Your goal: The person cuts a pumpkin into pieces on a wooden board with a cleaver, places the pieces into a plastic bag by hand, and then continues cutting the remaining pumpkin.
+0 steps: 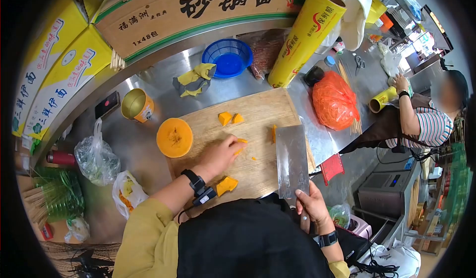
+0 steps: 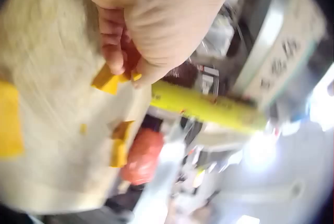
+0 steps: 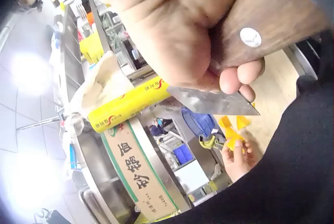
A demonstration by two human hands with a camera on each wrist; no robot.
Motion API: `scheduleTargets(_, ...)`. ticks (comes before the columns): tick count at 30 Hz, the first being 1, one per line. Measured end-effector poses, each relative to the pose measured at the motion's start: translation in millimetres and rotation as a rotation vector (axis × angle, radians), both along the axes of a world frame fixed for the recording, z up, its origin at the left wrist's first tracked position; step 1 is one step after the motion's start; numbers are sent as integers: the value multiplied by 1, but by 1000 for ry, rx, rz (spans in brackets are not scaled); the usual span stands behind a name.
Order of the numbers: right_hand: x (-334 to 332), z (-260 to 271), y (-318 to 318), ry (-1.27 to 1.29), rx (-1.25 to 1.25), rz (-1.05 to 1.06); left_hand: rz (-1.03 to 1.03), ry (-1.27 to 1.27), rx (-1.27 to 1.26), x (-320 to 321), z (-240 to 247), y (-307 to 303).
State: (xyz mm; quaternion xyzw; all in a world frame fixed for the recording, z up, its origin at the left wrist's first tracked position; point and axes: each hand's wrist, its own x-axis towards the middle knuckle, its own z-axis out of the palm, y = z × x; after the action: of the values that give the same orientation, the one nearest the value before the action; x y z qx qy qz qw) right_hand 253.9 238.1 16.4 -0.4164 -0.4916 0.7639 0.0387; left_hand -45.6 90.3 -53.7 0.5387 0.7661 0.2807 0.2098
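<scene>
Over the middle of a wooden cutting board [image 1: 263, 110], my left hand [image 1: 220, 158] pinches a small piece of orange pumpkin [image 2: 106, 82] between thumb and fingertips. My right hand [image 1: 314, 208] grips a cleaver [image 1: 291, 156] by its wooden handle [image 3: 269, 23]. Its broad blade overlaps the board's right side in the head view. A round cut pumpkin [image 1: 174, 137] sits at the board's left edge, cut face up. Two pumpkin chunks [image 1: 225, 118] lie farther back, a larger chunk [image 1: 226, 185] lies near my left wrist, and another piece [image 1: 274, 133] is beside the blade.
Behind the board are a crumpled cloth [image 1: 194, 79], a blue basket [image 1: 227, 58] and a yellow film roll [image 1: 307, 37]. An open yellow tin [image 1: 137, 105] and plastic bags [image 1: 97, 159] stand left. A red bag [image 1: 335, 100] lies right; beyond it, another person [image 1: 421, 119] works.
</scene>
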Motion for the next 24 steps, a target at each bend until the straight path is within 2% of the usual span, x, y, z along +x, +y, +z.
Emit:
scheduleTargets(3,6,-6,-7,-47,11,-11,-18,201,-52,-4,-19,14)
scheduleTargets(6,8,-11,-10,-67,44,-1,148,224,-50,-23,-23,29)
scheduleTargets(9,9,-7,-9,-93,80,41,319,217,11,-23,18,25)
scheduleTargets(10,9,-4,-9,-102,91,59,297,181,37,-21,26,18)
scheduleTargets(13,9,0,-5,-152,183,270,218,-35,159,-14,1,-18)
scheduleTargets(14,5,3,-4,-200,273,374,141,-35,73,-6,5,-35)
scheduleTargets(16,4,-9,2,-198,579,610,-12,-42,-97,15,15,-65)
scheduleTargets(17,3,-12,4,-194,734,731,-59,-8,-50,25,10,-73)
scheduleTargets(18,5,-11,4,-248,717,675,-105,25,-4,34,3,-81)
scheduleTargets(19,2,-16,8,-289,726,707,-150,57,39,41,2,-88)
scheduleTargets(21,6,-19,9,-278,903,632,-54,14,44,50,-3,-90)
scheduleTargets(24,13,-41,11,-287,888,573,53,-55,59,53,-10,-88)
